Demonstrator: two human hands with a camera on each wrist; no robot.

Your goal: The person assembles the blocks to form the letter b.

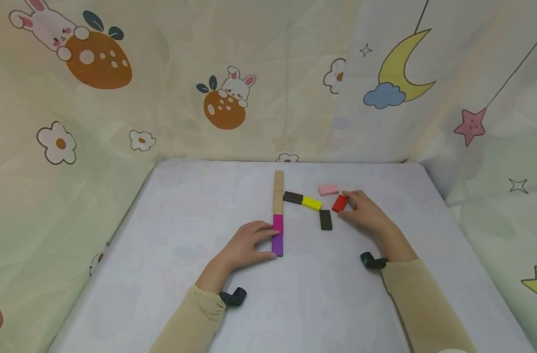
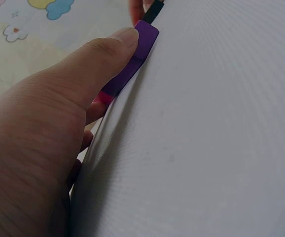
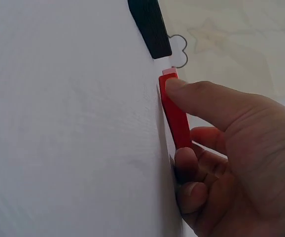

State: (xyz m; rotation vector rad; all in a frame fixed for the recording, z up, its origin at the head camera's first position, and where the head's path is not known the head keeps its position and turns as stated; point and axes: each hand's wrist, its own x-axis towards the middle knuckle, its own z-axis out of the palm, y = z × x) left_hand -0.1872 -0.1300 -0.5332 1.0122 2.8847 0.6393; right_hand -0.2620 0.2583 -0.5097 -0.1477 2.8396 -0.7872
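On the white table, a row runs away from me: two tan wooden blocks (image 1: 279,191), a magenta block (image 1: 278,223) and a purple block (image 1: 277,246) nearest. My left hand (image 1: 247,245) holds the purple block, thumb (image 2: 127,39) at its near end and a finger by the magenta joint. My right hand (image 1: 363,212) pinches a red block (image 1: 339,203) between thumb and finger; in the right wrist view the red block (image 3: 176,116) lies tilted under the thumb. Left of it are a dark block (image 1: 325,220) and a yellow block (image 1: 312,203).
A second dark block (image 1: 293,197) stretches from the row's right side to the yellow one. Behind the red block lies a pink block (image 1: 328,189). Patterned cloth (image 1: 171,113) walls the table at the back and sides.
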